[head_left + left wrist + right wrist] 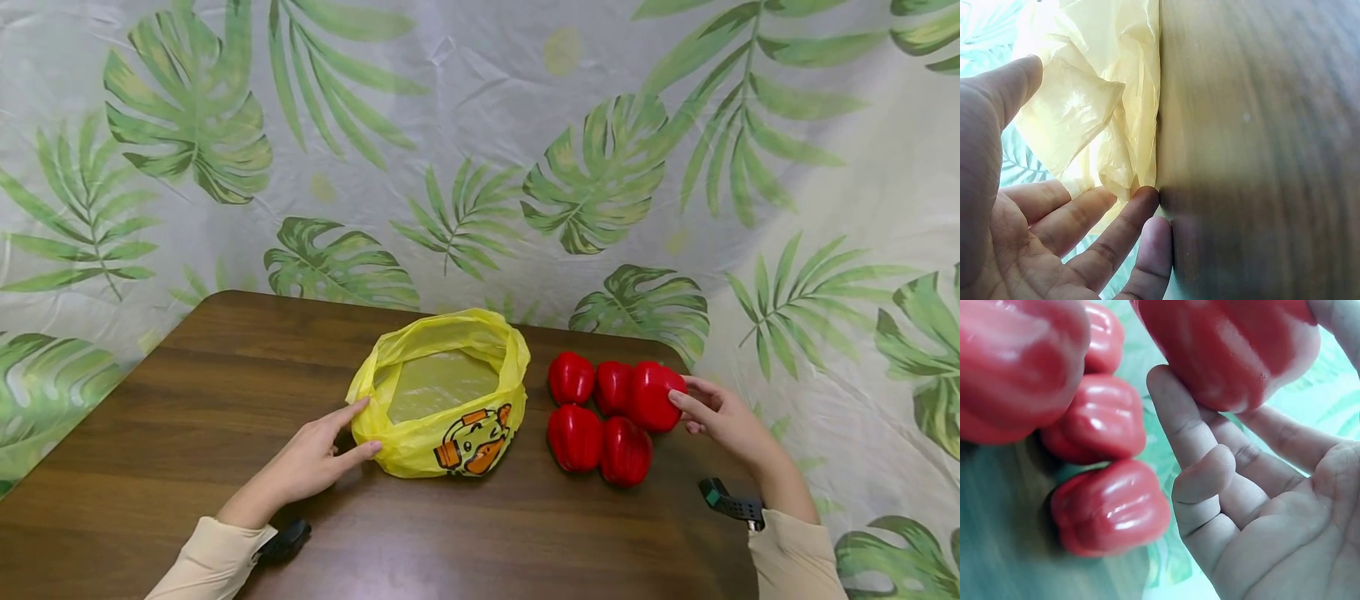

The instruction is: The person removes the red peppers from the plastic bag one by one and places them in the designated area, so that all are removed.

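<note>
My right hand point(723, 421) holds a shiny red bell pepper point(654, 396) between thumb and fingers. In the right wrist view this held pepper point(1235, 350) is raised above the other peppers, and the little finger is curled beneath it. Several more red bell peppers point(574, 437) lie close together on the table, just left of that hand. At the middle of the table stands a yellow plastic bag point(442, 450), its mouth wide and facing up, with a cartoon print on the front. My left hand point(307, 458) touches the bag's left side with thumb and fingertips, its fingers nearly straight.
The dark wooden table point(225, 400) reaches back to a hanging cloth point(480, 125) printed with green leaves. Small black cameras are worn at both wrists. The table's right edge runs close beside the peppers.
</note>
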Demonstrator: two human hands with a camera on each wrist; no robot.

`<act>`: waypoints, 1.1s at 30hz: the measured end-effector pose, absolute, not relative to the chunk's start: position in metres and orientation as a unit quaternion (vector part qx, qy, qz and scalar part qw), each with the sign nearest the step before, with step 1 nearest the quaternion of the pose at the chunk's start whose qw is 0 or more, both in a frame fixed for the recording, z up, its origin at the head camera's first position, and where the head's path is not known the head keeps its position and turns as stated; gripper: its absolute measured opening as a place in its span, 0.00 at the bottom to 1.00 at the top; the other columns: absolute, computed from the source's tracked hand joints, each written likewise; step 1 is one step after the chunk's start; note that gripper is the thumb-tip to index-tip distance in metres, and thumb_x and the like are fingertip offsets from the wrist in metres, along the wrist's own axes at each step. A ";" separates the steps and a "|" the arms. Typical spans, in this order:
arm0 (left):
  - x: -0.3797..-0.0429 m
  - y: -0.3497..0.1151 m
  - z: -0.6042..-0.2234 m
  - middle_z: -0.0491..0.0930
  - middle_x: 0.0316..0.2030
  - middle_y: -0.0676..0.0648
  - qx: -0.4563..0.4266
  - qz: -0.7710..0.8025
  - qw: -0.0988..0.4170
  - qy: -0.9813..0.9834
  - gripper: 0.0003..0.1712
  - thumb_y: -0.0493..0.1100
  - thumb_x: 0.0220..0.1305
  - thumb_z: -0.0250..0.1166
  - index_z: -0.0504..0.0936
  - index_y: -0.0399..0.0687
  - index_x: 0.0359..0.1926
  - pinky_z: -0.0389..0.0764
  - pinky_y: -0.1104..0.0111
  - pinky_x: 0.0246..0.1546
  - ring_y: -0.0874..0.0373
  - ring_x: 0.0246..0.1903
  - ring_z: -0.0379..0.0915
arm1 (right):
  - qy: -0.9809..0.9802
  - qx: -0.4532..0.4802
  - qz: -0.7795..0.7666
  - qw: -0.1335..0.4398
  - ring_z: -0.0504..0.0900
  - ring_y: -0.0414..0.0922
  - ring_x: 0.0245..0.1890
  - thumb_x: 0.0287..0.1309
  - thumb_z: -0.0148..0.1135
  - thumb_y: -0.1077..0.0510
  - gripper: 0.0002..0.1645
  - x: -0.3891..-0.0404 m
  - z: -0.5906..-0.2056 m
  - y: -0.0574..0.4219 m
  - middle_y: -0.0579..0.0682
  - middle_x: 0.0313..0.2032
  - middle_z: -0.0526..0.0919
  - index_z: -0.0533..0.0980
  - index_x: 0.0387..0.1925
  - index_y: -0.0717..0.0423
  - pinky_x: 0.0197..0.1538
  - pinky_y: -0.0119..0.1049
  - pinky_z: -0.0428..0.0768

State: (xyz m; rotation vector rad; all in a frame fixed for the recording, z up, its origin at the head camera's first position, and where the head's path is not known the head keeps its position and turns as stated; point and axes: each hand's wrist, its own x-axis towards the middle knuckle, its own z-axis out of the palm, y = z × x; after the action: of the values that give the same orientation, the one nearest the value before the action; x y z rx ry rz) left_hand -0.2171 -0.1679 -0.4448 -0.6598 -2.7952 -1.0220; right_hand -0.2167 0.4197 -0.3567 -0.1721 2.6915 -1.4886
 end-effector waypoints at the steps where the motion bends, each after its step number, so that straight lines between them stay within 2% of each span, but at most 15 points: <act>1: -0.217 -0.168 -0.445 0.77 0.72 0.33 -0.215 -0.336 0.044 -0.916 0.44 0.60 0.75 0.68 0.68 0.40 0.80 0.85 0.60 0.47 0.44 0.61 0.82 | 0.872 -0.052 -0.485 0.030 0.80 0.38 0.32 0.83 0.54 0.52 0.34 -0.215 -0.358 0.421 0.34 0.39 0.83 0.61 0.75 0.71 0.40 0.29 0.83; 7: -0.218 -0.168 -0.446 0.76 0.72 0.33 -0.214 -0.336 0.039 -0.916 0.44 0.60 0.75 0.68 0.67 0.41 0.81 0.86 0.59 0.48 0.41 0.65 0.80 | 0.872 -0.037 -0.488 0.021 0.81 0.39 0.33 0.83 0.54 0.52 0.33 -0.207 -0.371 0.432 0.34 0.40 0.84 0.63 0.74 0.71 0.41 0.29 0.85; 13: -0.218 -0.168 -0.446 0.76 0.72 0.34 -0.216 -0.333 0.045 -0.917 0.44 0.59 0.75 0.68 0.68 0.41 0.80 0.84 0.62 0.46 0.46 0.61 0.82 | 0.874 -0.027 -0.486 0.015 0.84 0.39 0.37 0.82 0.55 0.51 0.31 -0.202 -0.381 0.439 0.29 0.44 0.84 0.66 0.74 0.66 0.43 0.30 0.86; 18: -0.218 -0.168 -0.445 0.76 0.72 0.34 -0.216 -0.333 0.042 -0.917 0.44 0.60 0.75 0.68 0.68 0.40 0.80 0.84 0.63 0.46 0.46 0.60 0.82 | 0.878 -0.002 -0.478 0.013 0.84 0.34 0.41 0.83 0.54 0.50 0.38 -0.198 -0.387 0.444 0.22 0.46 0.81 0.59 0.78 0.72 0.45 0.29 0.86; 21: -0.218 -0.168 -0.446 0.76 0.73 0.34 -0.212 -0.334 0.041 -0.917 0.45 0.61 0.75 0.68 0.67 0.40 0.80 0.84 0.62 0.46 0.44 0.61 0.81 | 0.885 0.021 -0.464 0.020 0.83 0.32 0.41 0.83 0.53 0.47 0.43 -0.195 -0.389 0.447 0.22 0.46 0.78 0.55 0.80 0.73 0.46 0.29 0.86; 29: -0.218 -0.168 -0.450 0.76 0.72 0.34 -0.208 -0.331 0.042 -0.919 0.45 0.61 0.74 0.68 0.67 0.41 0.81 0.85 0.61 0.48 0.42 0.63 0.80 | 0.877 0.066 -0.475 0.022 0.82 0.32 0.41 0.83 0.52 0.43 0.46 -0.186 -0.395 0.458 0.21 0.42 0.78 0.52 0.81 0.72 0.47 0.29 0.86; 33: -0.219 -0.168 -0.450 0.76 0.72 0.34 -0.209 -0.330 0.045 -0.920 0.45 0.61 0.75 0.68 0.67 0.41 0.80 0.84 0.61 0.47 0.44 0.62 0.81 | 0.873 0.076 -0.482 0.019 0.82 0.32 0.39 0.83 0.52 0.43 0.44 -0.183 -0.397 0.465 0.23 0.41 0.79 0.51 0.79 0.71 0.46 0.29 0.86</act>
State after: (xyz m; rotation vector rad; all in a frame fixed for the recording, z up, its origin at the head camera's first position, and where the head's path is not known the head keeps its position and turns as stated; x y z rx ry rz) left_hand -0.2187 -0.1683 -0.4495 -0.6394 -2.8099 -1.0069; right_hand -0.1828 0.4651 -0.3975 0.2351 2.7086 -1.4954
